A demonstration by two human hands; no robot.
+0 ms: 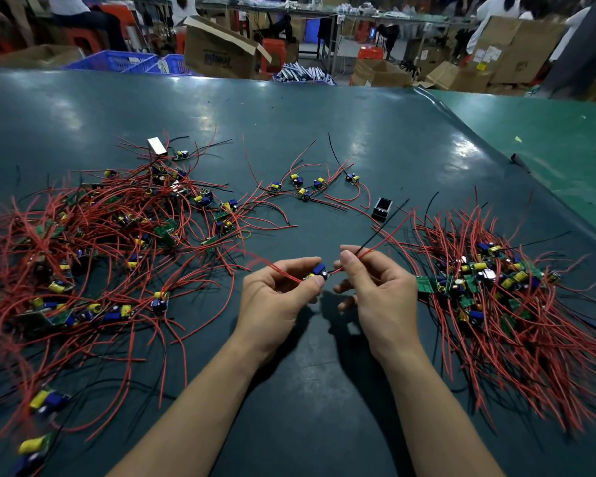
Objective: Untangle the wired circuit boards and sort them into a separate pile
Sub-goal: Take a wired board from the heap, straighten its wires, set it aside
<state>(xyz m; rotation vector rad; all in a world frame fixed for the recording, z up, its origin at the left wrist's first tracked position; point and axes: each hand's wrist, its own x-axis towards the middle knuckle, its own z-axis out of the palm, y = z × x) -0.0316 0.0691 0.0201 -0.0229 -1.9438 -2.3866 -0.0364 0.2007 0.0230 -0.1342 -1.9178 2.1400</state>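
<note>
A small circuit board (319, 271) with a blue and yellow part is held between my two hands, above the middle of the dark green table (324, 132). My left hand (275, 297) pinches the board and a red wire trailing left. My right hand (375, 290) pinches the red and black wires (386, 241) that run up and to the right from the board. A big tangled heap of wired boards (93, 235) covers the left of the table. A combed pile of boards (489, 284), wires fanned toward me, lies on the right.
A few loose wired boards (303, 187) lie beyond my hands. A small black box (381, 208) stands near them and a pale box (157, 146) sits at the heap's far edge. Behind the table are cardboard boxes (220, 49), blue crates (117, 62) and seated people.
</note>
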